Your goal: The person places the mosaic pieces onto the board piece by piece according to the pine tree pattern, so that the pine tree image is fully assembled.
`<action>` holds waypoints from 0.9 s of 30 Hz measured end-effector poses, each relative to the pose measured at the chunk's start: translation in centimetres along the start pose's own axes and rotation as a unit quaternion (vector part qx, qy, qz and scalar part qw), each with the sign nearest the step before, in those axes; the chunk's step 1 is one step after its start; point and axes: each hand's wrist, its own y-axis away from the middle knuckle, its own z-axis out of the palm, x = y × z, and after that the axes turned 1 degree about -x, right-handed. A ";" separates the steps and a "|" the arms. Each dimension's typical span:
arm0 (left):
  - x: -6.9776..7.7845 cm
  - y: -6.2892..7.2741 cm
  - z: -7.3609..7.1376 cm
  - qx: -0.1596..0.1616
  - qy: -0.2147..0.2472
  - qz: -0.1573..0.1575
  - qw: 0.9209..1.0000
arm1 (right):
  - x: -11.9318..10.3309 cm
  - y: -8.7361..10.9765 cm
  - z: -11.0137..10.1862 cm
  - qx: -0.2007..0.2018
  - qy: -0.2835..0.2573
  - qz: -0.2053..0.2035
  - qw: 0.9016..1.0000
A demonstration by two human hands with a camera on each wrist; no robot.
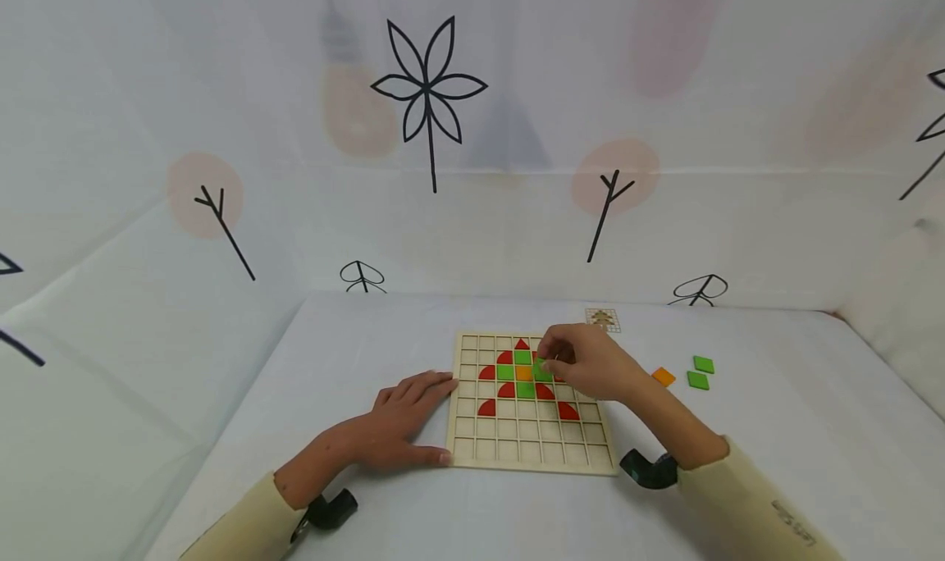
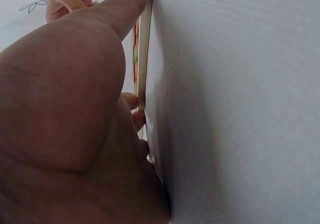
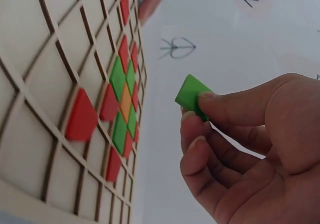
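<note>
Pinching a green tile point(image 3: 192, 96) between thumb and fingertips, the right hand point(image 1: 591, 362) hovers over the upper middle of a wooden grid board point(image 1: 531, 450). The tile is in the air, just above the cells to the right of the pattern's centre, not yet seated.

The left hand point(image 1: 402, 421) lies flat on the white table point(image 1: 775, 462), fingers straight and relaxed, pressing against the board's left edge; the left wrist view shows a fingertip touching that edge.

Counted in the head view, the board holds one orange square point(image 1: 523, 372) at the centre, three green squares around it, and about eight red pieces, though the right hand may hide one or two more. Off the board to the right lie three loose tiles: one orange point(image 1: 663, 376) and two green point(image 1: 701, 371). A small pattern card point(image 1: 603, 319) sits beyond the board's far edge.

Risks, as a judgement: the tile is held by one corner, so it could slip or tilt and catch on the thin grid walls instead of dropping in. A nudge from the fingers could knock seated neighbours askew. If the left hand eased off, the board could slide on the smooth cloth.
</note>
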 end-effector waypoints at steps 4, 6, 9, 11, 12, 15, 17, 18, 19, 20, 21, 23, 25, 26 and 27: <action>0.0 0.0 0.0 0.000 -0.002 -0.001 1.000 | -0.6 0.0 1.2 -0.006 -0.004 -0.018 1.000; 0.0 0.0 0.0 0.000 -0.003 -0.001 1.000 | -0.9 0.0 1.7 -0.008 -0.005 -0.028 1.000; -0.1 -0.1 0.1 0.000 -0.002 -0.001 1.000 | -1.2 0.1 2.3 -0.008 -0.014 -0.043 0.999; -0.1 -0.1 0.1 0.000 -0.001 -0.001 1.000 | -1.3 0.1 2.6 -0.008 -0.021 -0.055 0.998; -0.1 -0.1 0.1 0.000 -0.001 -0.001 1.000 | -1.3 0.2 2.8 -0.008 -0.026 -0.058 0.998; -0.1 -0.1 0.1 0.000 0.001 -0.001 1.000 | -1.4 0.2 3.2 -0.011 -0.034 -0.066 0.997; -0.1 -0.1 0.1 0.000 0.003 -0.001 1.000 | -1.4 0.1 3.6 -0.017 -0.036 -0.063 0.997; -0.1 -0.1 0.1 0.000 0.004 0.000 1.000 | -1.4 0.1 3.8 -0.020 -0.035 -0.058 0.997; -0.1 -0.1 0.1 0.000 0.005 0.000 1.000 | -1.4 0.0 3.9 -0.024 -0.034 -0.056 0.998; -0.1 -0.1 0.1 0.000 0.006 0.000 1.000 | -1.4 -0.1 4.1 -0.028 -0.032 -0.053 0.998; -0.1 -0.1 0.1 0.000 0.007 -0.001 1.000 | -1.4 -0.2 4.3 -0.032 -0.030 -0.050 0.998; 0.0 -0.1 0.0 0.001 0.007 0.000 1.000 | -1.3 -0.3 4.6 -0.039 -0.026 -0.053 0.997; 0.0 0.0 0.0 0.003 0.010 0.001 1.000 | -1.3 -0.4 4.9 -0.042 -0.021 -0.054 0.997; 0.0 0.0 0.0 0.003 0.012 0.002 1.000 | -1.2 -0.5 5.0 -0.044 -0.019 -0.055 0.997; -0.1 0.0 0.0 0.005 0.014 0.003 1.000 | -1.1 -0.5 5.2 -0.043 -0.017 -0.055 0.997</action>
